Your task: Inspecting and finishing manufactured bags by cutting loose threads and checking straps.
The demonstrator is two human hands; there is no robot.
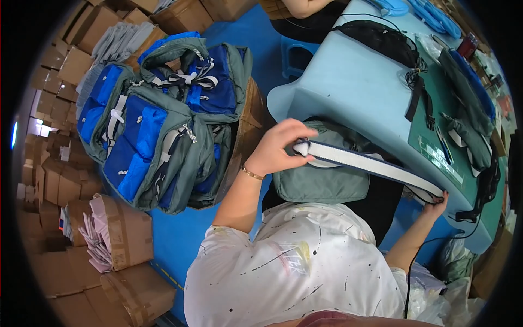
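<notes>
A white strap with navy edges (359,159) stretches sideways across my lap. Its folded left end is held in my left hand (275,147), between thumb and fingers. My right hand (438,203) grips the other end beside the table's near edge. Beneath the strap, a grey-green bag (321,185) rests on my lap, partly hidden by it.
At left, grey-green and blue bags (136,158) are piled on a carton, beside stacked cardboard boxes (76,68). The pale blue table (354,82) at right holds a green mat (430,144), black straps, cords and grey-green fabric. Another person's arm (297,6) and a blue stool (294,54) are beyond.
</notes>
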